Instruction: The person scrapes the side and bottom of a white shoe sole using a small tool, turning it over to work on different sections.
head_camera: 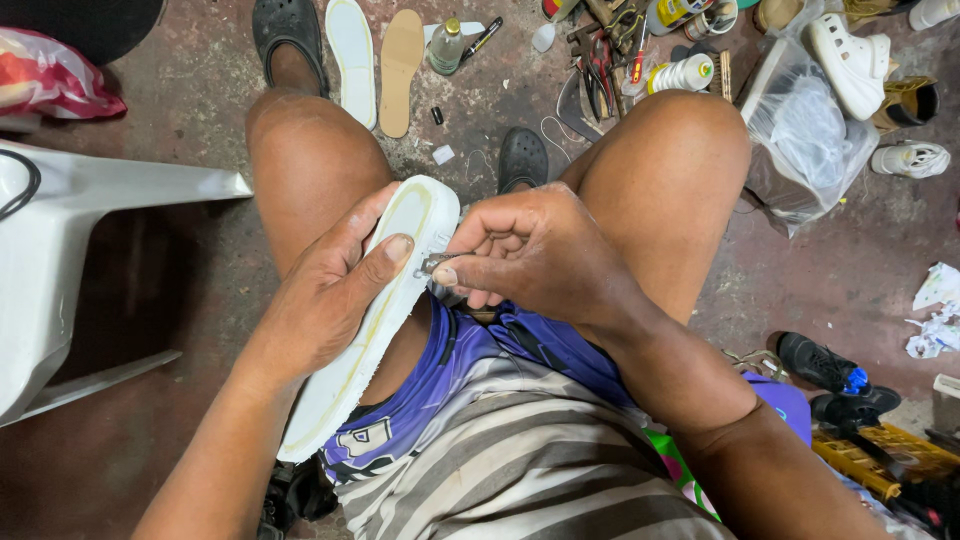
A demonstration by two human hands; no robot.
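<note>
Your left hand (pixel 335 290) grips the white sole (pixel 385 300); keep your right hand (pixel 530 255) pinching the small metal tool (pixel 436 264) steady along its edge.

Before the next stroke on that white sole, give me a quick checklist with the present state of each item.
1. Left hand steadies the white shoe sole: ok, thumb lies across its upper face and the fingers wrap its edge.
2. Right hand grips the small metal tool: ok, pinched between thumb and fingers.
3. Tool tip meets the sole's edge: ok, it touches near the rounded end.
4. Left thumb clear of the tool tip: not ok, the thumb tip sits right beside it.
5. Sole supported: ok, it rests along the left thigh.
6. Tool's edge condition: cannot tell, mostly hidden by the fingers.
</note>
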